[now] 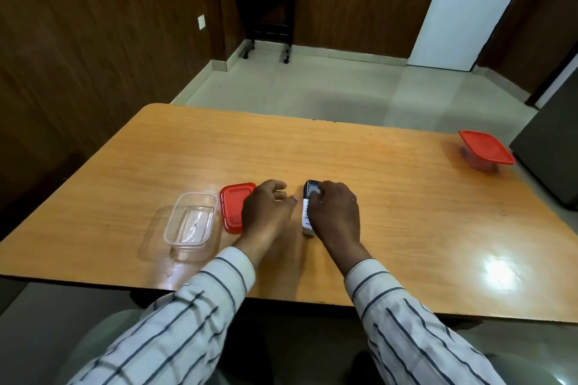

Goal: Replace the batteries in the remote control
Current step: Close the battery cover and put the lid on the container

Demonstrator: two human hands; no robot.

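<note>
Black-and-white remote control [306, 209] lies on the table [406, 197], mostly hidden under the right hand [334, 212], whose grip closes over it. Just left of that grip, the left hand [266, 212] rests loosely apart, covering part of a red lid [233, 206]; beyond lies a clear container [190, 222]. Batteries cannot be made out.

Black-and-white remote control [307, 211] lies lengthwise on the table (partly covered by a hand).
</note>
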